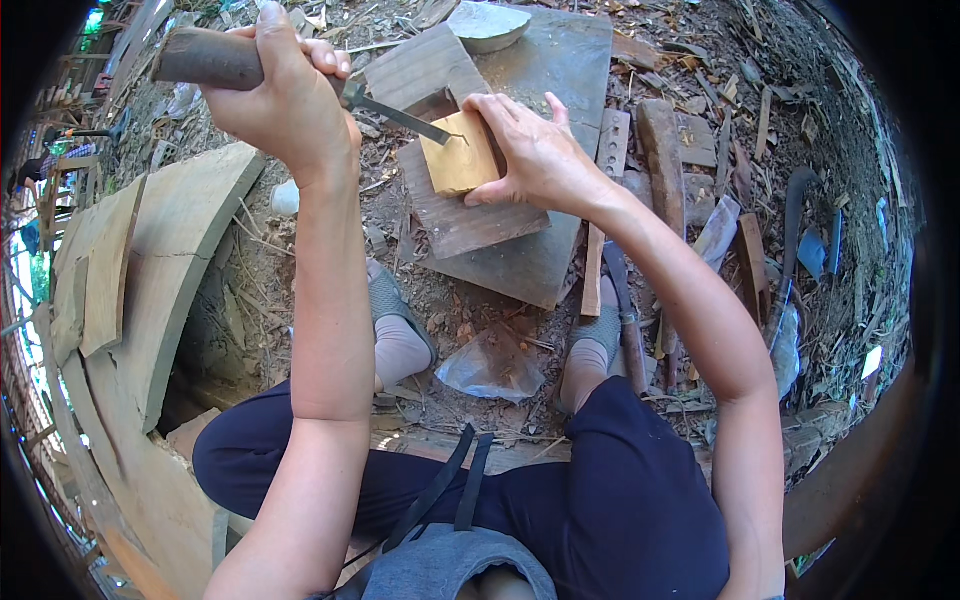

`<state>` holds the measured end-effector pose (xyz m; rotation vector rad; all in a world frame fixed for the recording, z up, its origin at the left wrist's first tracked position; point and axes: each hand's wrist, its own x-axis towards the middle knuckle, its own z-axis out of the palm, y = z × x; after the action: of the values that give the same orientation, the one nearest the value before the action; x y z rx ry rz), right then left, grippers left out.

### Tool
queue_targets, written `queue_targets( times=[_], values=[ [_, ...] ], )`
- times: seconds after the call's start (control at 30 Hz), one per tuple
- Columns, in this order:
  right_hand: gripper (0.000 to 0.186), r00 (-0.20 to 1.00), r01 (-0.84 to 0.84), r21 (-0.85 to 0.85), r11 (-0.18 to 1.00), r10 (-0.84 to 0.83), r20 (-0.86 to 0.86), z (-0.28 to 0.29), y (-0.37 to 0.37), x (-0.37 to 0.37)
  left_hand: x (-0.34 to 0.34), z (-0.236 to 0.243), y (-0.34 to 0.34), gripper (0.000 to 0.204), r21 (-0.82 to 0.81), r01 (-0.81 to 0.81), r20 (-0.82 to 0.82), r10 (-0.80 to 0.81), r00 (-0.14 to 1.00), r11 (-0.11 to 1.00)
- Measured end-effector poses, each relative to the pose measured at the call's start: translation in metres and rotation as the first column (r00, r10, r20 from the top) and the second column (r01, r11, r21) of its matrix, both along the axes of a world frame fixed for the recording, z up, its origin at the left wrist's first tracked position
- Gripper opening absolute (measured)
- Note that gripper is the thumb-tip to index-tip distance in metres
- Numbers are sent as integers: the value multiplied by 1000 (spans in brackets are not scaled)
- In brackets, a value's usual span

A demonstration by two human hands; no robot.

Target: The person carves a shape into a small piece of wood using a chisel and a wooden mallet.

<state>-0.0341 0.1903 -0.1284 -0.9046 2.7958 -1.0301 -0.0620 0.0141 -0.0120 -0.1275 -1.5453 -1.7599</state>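
Note:
My left hand point(285, 110) is raised at upper left, closed around the thick wooden handle point(205, 60) of a tool whose narrow dark metal blade point(395, 114) reaches right and down onto a pale yellow wooden block point(447, 165). The blade's tip lies on the block's top near its upper middle. My right hand point(535, 155) grips that block from the right, fingers over the far edge and thumb along the near side. The block rests on dark weathered boards point(470, 225), over a larger grey slab point(560, 60).
Curved planks point(180, 250) lean at left. At right lie wooden bars point(660, 150) and a long curved metal blade point(795, 230). A pale bowl point(485, 25) sits behind the slab. My feet flank a crumpled plastic bag point(490, 365) on debris-strewn ground. A white container point(284, 197) lies left.

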Motion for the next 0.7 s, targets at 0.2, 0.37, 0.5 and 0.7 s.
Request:
queue_targets(
  times=[0.2,0.37,0.5,0.7],
  values=[
    [96,1000,3,3,1000,-3,24,2,-1,0,-3,-1,3,20,-36,-45,-33,44,999,998],
    [96,1000,-10,25,1000,10,27,2,1,0,-5,-1,10,23,-184,-103,-59,94,994,977],
    [96,1000,-3,26,1000,2,22,1,1,0,-8,0,13,23,-173,-70,-38,65,997,982],
    [96,1000,1,2,1000,-1,25,1,0,0,-17,1,12,25,-209,-19,6,21,1000,978]
  ],
)
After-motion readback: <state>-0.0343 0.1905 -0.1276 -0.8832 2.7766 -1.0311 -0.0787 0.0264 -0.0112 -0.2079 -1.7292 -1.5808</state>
